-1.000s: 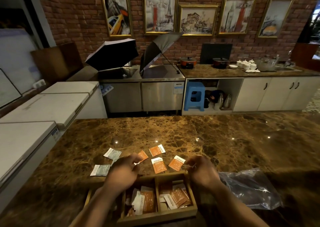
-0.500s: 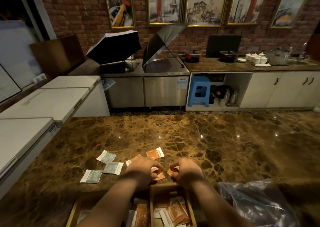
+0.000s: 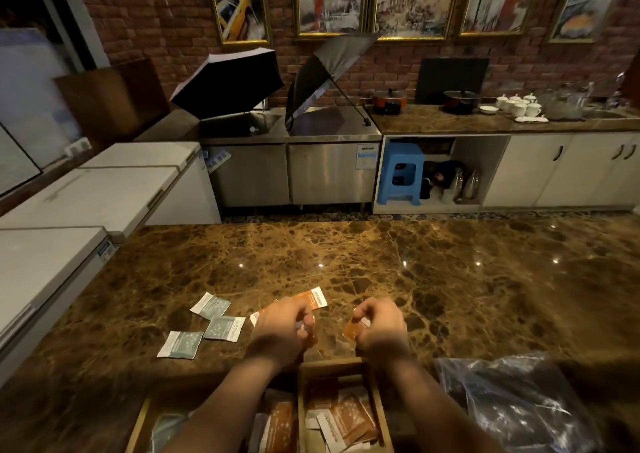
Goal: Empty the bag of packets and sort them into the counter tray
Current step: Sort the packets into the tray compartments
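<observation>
A wooden compartment tray (image 3: 334, 369) sits at the counter's near edge, with orange and white packets in its compartments. Just beyond it my left hand (image 3: 282, 328) is closed on an orange packet, mostly hidden under the fingers. My right hand (image 3: 381, 326) pinches another orange packet (image 3: 352, 330) by its edge. One more orange packet (image 3: 311, 299) lies flat past my left hand. Three grey-green packets (image 3: 211, 305) (image 3: 225, 328) (image 3: 180, 344) lie on the marble to the left. The clear plastic bag (image 3: 516, 404) lies crumpled at the right of the tray.
The brown marble counter (image 3: 381, 262) stretches wide ahead and to the right. White chest freezers (image 3: 86, 196) line the left side. Across the aisle stand steel cabinets with two open umbrellas (image 3: 228, 82), a blue stool (image 3: 401, 172) and a back counter with pots and cups.
Both hands reached forward from the tray over the orange packets and closed on one each. The view tilted down, so the tray slid toward the bottom edge.
</observation>
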`<state>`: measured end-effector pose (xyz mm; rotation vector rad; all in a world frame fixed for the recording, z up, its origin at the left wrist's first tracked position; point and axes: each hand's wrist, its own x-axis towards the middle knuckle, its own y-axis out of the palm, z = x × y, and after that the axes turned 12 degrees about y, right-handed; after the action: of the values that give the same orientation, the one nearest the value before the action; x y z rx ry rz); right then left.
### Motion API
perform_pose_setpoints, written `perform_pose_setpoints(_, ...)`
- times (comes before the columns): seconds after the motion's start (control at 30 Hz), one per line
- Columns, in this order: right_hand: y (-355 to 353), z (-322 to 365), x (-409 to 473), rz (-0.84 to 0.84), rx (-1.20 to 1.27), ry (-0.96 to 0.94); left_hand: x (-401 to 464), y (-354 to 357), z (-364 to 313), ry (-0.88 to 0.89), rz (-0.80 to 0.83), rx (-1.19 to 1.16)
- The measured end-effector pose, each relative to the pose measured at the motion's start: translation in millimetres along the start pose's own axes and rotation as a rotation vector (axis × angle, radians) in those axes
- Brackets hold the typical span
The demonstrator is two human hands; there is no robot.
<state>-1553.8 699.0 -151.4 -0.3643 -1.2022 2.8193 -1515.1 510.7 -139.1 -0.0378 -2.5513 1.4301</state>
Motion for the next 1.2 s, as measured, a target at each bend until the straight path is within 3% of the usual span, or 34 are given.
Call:
perform_pose_setpoints(0.17,-25,7,-10,0.028,0.259,0.018,-6,-26,-18,-0.02,-0.02,-0.229)
perform_pose_setpoints(0.3,-50,13,-20,0.135,0.183,-0.137,-23,-44,-36,0.037,0.189,-0.314)
perform_pose_setpoints(0.4,-63,12,-32,0.334,0.164,-0.289,-42,-38,-39,0.095,0.316,-0.284)
perform_pose_setpoints(0.5,-69,13,-51,0.545,0.167,-0.172,-57,-24,-42,0.103,0.325,-0.208)
perform_pose_setpoints(0.6,-65,5,-64,0.649,-0.036,-0.098,-67,-13,-45,0.138,0.257,-0.14)
perform_pose_setpoints(0.83,-35,1,-75,0.401,-0.276,-0.105,-77,-9,-43,0.189,0.256,0.133)
perform_pose_setpoints(0.93,-38,3,-66,0.279,-0.25,-0.165,-75,-16,-34,0.172,0.121,0.092)
perform_pose_setpoints(1.07,-39,0,-34,0.125,-0.348,-0.314,-57,-30,-5,-0.011,-0.04,0.02)
perform_pose_setpoints(1.2,-31,16,-15,0.148,-0.409,-0.322,-38,-33,34,-0.126,-0.059,0.071)
